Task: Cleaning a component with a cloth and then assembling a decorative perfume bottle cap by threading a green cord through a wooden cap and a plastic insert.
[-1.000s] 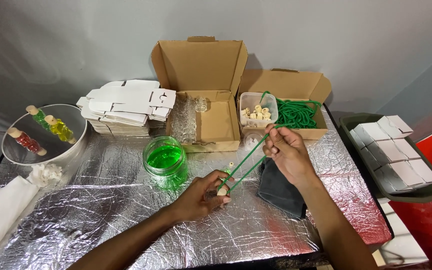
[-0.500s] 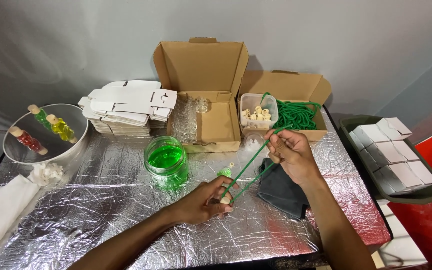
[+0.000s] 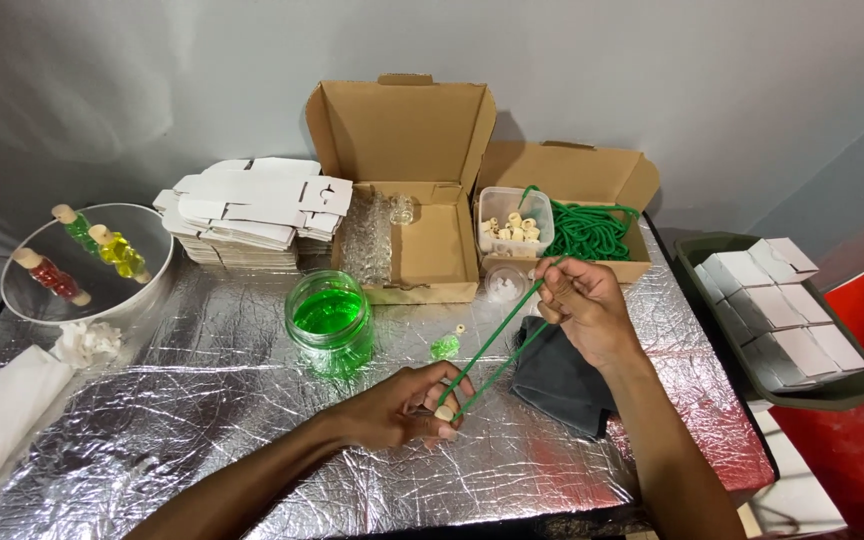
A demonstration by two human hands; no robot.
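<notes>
1. My left hand (image 3: pixel 397 408) pinches the near end of the green cord (image 3: pixel 497 345) low over the foil table (image 3: pixel 202 420).
2. My right hand (image 3: pixel 584 305) has its fingers closed on the cord's far end.
3. The cord is taut between them, beside the green jar (image 3: pixel 330 322).

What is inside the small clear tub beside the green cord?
The clear tub holds small pale wooden beads; beads lower in the pile are covered.

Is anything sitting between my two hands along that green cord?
Nothing visible does. The green cord runs taut from the left hand to the right hand, passing just beside a small green bottle.
</notes>
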